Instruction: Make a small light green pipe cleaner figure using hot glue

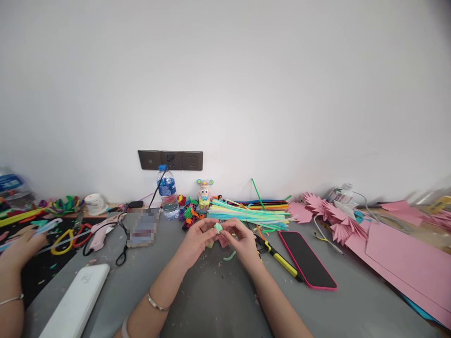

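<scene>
Between the fingertips of both hands is a small, crumpled mint-green piece [218, 228], which looks like a coiled pipe cleaner. My left hand [200, 240] pinches it from the left, a bracelet on that wrist. From the other side, the thumb and fingers of my right hand [242, 241] close on it. Just behind the hands lies a bundle of pastel pipe cleaners [252, 214]. A short pale-green strip [230, 256] rests on the grey mat below them. Pink and yellowish bits under the hands are partly hidden.
Right of my hands lie yellow-and-black pliers [282, 262] and a pink-cased phone [308, 260], then pink paper [405, 263]. A water bottle [167, 195] and small figurine [204, 193] stand behind. At left are a hot glue gun [100, 234], white power bank [79, 300] and another person's hand [26, 249].
</scene>
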A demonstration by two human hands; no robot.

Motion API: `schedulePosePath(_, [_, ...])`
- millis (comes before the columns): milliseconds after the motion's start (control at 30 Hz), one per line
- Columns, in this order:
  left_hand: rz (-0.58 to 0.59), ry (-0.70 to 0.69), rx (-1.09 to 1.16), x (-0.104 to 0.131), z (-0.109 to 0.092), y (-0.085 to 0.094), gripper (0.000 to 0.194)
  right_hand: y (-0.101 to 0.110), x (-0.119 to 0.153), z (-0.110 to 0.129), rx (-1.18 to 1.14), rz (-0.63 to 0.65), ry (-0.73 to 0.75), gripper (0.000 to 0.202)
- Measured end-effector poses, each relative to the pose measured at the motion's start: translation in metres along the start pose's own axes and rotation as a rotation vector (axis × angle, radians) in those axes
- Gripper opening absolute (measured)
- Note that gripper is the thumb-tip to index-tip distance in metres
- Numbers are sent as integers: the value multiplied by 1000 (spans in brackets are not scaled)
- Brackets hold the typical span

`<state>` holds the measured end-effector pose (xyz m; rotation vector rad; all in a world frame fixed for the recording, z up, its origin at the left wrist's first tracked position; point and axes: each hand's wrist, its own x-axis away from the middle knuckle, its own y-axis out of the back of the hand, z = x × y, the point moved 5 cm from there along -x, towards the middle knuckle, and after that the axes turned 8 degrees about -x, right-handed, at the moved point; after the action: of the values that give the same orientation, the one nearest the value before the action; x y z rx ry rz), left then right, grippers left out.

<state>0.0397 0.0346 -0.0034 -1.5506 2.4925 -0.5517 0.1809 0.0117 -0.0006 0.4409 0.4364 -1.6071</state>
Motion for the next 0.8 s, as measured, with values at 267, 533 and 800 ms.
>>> schedulePosePath(267, [21,-24,-15,0,1,0,29,-4,1,3,-18,31,-29,17])
schedulePosePath(533, [47,-15,-56,-1,3,0,29,-6,2,5,26,56,-27,23])
schedulePosePath(800, [-6,-15,-60,-1,1,1,38,-7,1,7,104,72,59,26])
